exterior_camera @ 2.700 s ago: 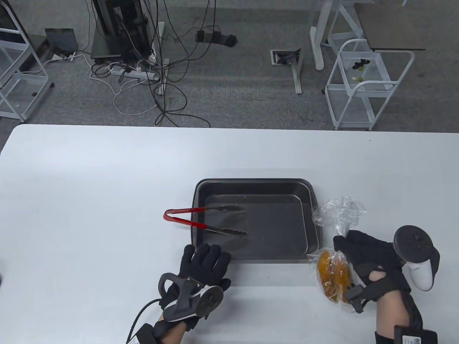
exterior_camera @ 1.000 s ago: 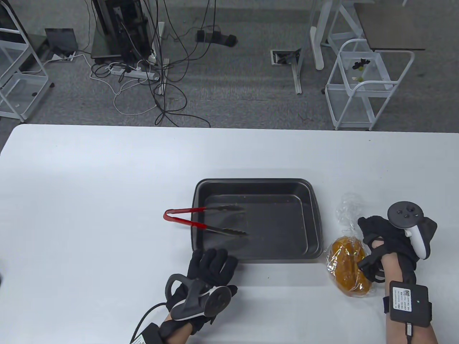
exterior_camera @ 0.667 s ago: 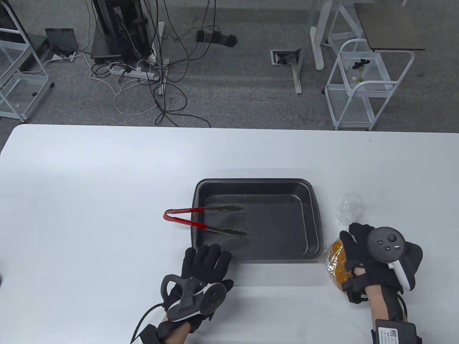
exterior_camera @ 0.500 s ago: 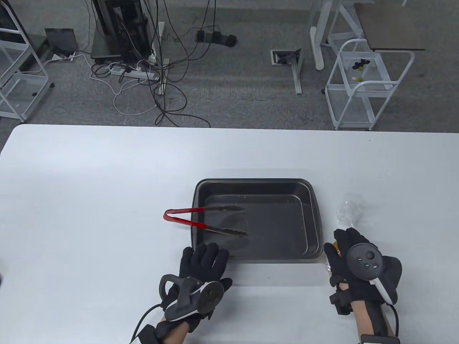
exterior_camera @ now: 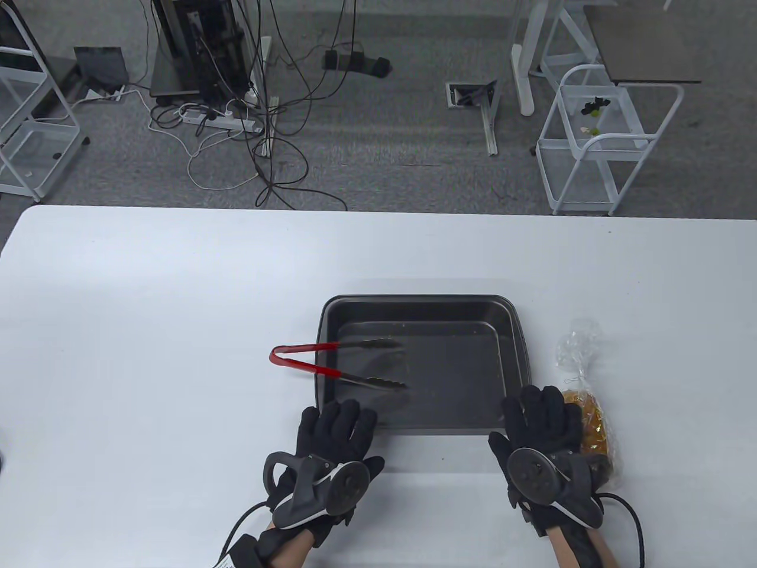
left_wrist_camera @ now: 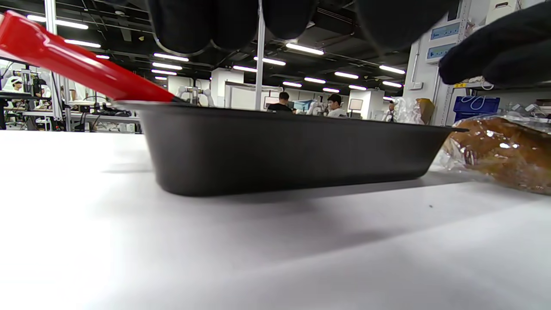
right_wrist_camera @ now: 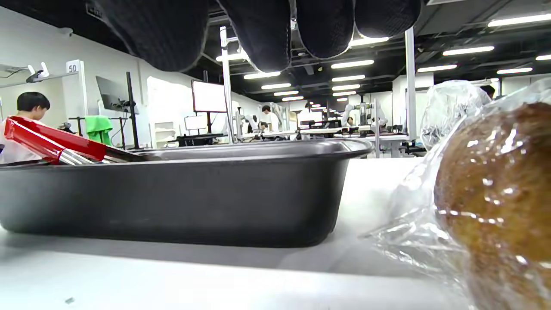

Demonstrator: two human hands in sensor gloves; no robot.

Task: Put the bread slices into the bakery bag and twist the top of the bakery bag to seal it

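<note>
- Bakery bag (exterior_camera: pixel 585 408) of thin, crinkly clear plastic lies on the table (exterior_camera: pixel 148 331) just right of the baking pan (exterior_camera: pixel 423 307), its top gathered into a twisted neck with a puffed tuft beyond it.
- Bread slices (exterior_camera: pixel 593 427) inside it are golden-brown and rounded, glinting through the film; the right wrist view shows a coarse, crusty surface.
- Right hand (exterior_camera: pixel 544 441), in a black knit glove, lies flat with fingers straight and slightly spread, holding nothing, between the pan's near right corner and the bag.
- Left hand (exterior_camera: pixel 331 449) rests palm down the same way, fingers straight, empty, its fingertips at the pan's near left corner.
- Baking pan is dark, matte metal, rectangular with rounded corners and sloped walls.
- Tongs (exterior_camera: pixel 337 364) have glossy red handles and scalloped metal tips; they lie over the pan's left rim, tips inside.
- Table is smooth and white.
</note>
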